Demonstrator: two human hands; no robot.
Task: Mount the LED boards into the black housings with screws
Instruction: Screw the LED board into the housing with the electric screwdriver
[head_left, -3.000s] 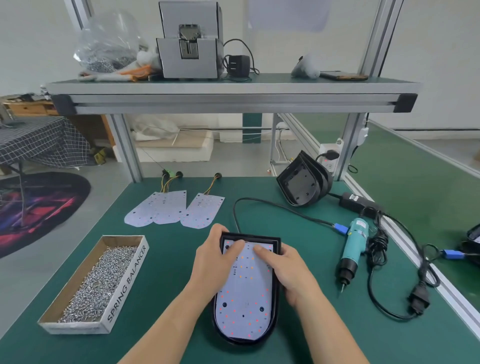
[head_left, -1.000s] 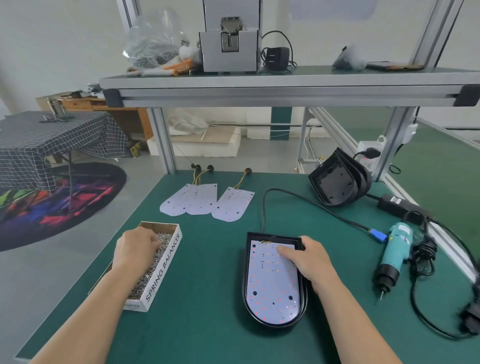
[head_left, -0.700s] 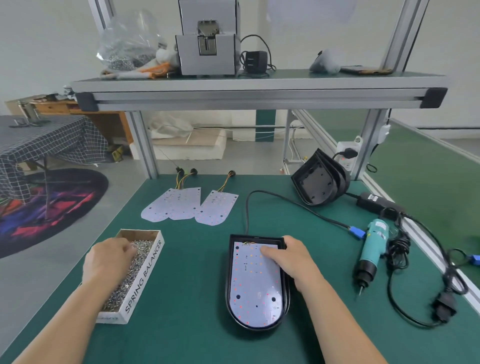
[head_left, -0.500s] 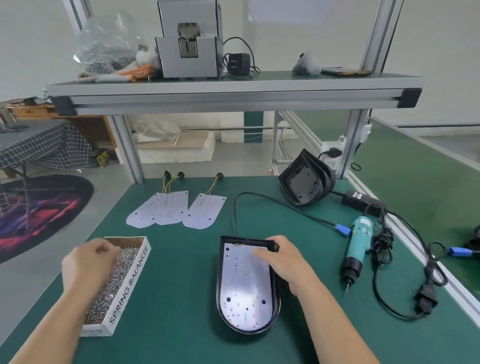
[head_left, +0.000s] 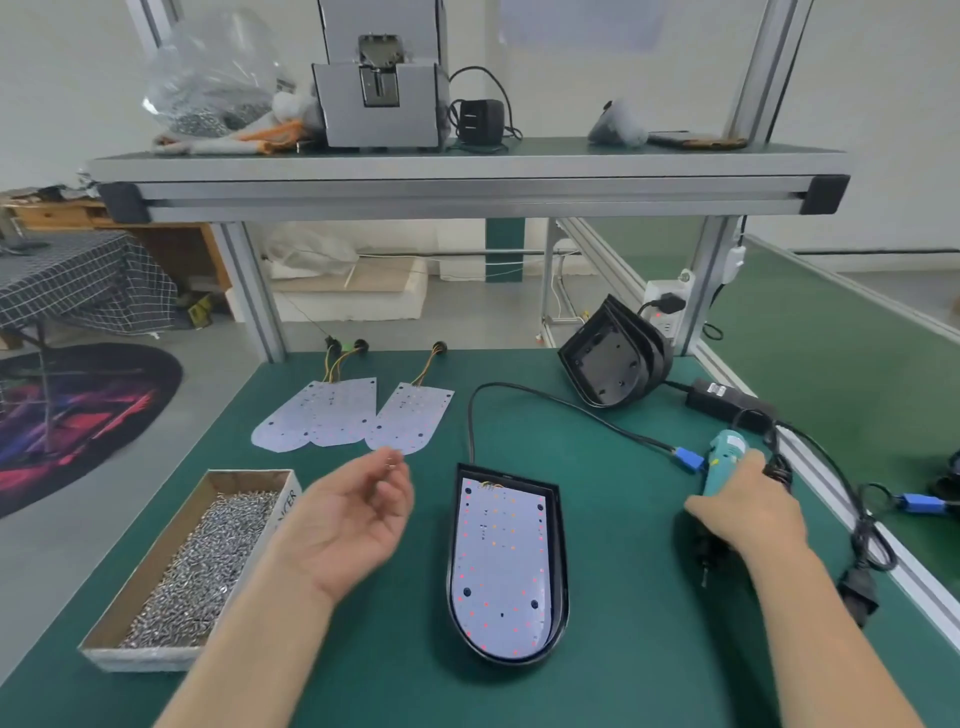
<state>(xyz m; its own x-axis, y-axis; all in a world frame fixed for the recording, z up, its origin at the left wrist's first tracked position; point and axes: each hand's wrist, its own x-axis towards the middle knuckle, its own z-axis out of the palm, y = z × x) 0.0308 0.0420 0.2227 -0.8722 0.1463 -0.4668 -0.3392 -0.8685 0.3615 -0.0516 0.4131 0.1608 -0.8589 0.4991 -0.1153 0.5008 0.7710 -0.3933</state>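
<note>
Head camera, looking down on a green bench mat (head_left: 395, 654): at lower centre of the frame a black housing (head_left: 560, 561) lies flat on the mat with a white LED board (head_left: 498, 561) seated inside it, rounded end toward the viewer. To its left, the left hand (head_left: 353, 514) hovers palm up above the mat, fingers loosely curled. A small glint shows at the fingertips (head_left: 395, 483), too blurred to tell whether it is a screw or whether it is held. At lower left, an open cardboard box (head_left: 150, 659) is heaped with loose screws (head_left: 202, 561). At right, well apart from the housing, the right hand (head_left: 743, 514) is wrapped around the teal electric screwdriver (head_left: 724, 454), whose bit pokes out below the hand toward the viewer. Farther back, left of centre, spare LED boards (head_left: 332, 413) lie flat side by side, wires trailing from their far ends. Right of centre, a stack of black housings (head_left: 608, 366) leans on edge near the bench's upright post, with a black power adapter (head_left: 727, 402) to its right. Across the upper frame, a shelf (head_left: 467, 174) carries a grey machine (head_left: 382, 111) and a clear bag (head_left: 208, 67).
</note>
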